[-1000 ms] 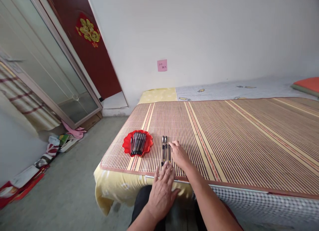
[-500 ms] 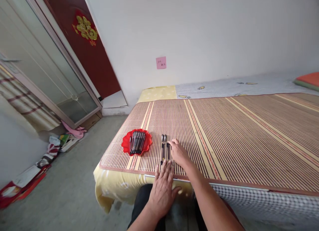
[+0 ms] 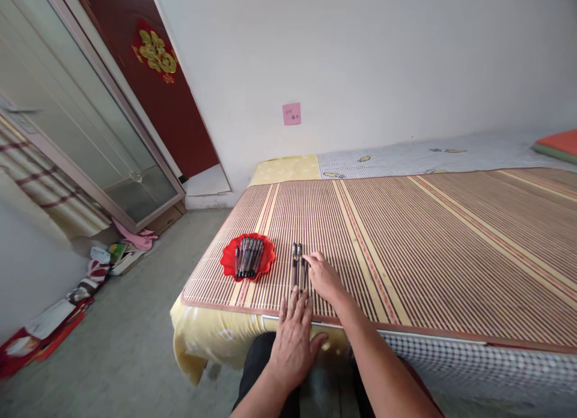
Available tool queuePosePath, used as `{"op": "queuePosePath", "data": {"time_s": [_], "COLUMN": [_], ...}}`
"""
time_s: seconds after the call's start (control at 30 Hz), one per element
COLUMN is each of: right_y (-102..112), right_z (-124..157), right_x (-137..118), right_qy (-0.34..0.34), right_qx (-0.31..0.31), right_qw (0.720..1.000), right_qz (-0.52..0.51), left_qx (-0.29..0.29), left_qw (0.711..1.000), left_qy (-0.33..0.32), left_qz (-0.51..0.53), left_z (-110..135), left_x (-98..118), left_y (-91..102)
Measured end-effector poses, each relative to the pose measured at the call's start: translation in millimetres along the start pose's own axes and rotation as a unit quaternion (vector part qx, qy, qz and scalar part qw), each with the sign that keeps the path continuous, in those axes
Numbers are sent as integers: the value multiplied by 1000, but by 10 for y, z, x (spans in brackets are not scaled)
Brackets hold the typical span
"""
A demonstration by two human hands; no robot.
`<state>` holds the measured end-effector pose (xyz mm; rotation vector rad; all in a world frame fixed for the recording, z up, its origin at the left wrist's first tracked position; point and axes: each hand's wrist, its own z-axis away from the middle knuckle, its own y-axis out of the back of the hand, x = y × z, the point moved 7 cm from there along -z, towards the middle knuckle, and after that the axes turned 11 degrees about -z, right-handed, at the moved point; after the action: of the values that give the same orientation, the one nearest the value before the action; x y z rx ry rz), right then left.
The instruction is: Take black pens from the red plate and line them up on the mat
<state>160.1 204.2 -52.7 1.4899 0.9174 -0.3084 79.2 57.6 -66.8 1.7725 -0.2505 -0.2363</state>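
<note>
Two slim black capped pens lie side by side on the striped mat, pointing away from me. My left hand rests palm down at the mat's front edge. Its fingers are stretched out, and the fingertips touch or cover the pens' near ends. From the right, my right hand bears against the upper part of the right-hand pen, fingers curled and pinched at its side. The fingertips partly hide that spot. To the left, a red scalloped plate holds several similar pens in a row.
The striped mat covers a bed with a yellow and checked sheet. A folded orange and green cloth lies far right. A pink note is on the wall. Assorted items line the floor at left.
Almost nothing has moved. My left fingertips have slid very slightly forward along the pens; my right hand stays at the right-hand pen.
</note>
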Motion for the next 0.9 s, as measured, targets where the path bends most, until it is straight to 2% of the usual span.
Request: {"op": "queuePosePath", "data": {"time_s": [0.37, 0.73, 0.9], "right_y": [39, 28, -3], "right_z": [-9, 13, 14], "right_x": [59, 45, 26], "right_qy": [-2, 21, 28], "right_qx": [24, 13, 2], "right_qw": [998, 996, 997], "right_qz": [-60, -83, -73], "left_qx": [14, 33, 22], "left_qw": [1000, 999, 1000], "left_qy": [-5, -2, 2], "left_qz": [-9, -6, -12], "left_z": [-66, -73, -83], "left_x": [-19, 0, 0], "left_y": [-28, -26, -15]}}
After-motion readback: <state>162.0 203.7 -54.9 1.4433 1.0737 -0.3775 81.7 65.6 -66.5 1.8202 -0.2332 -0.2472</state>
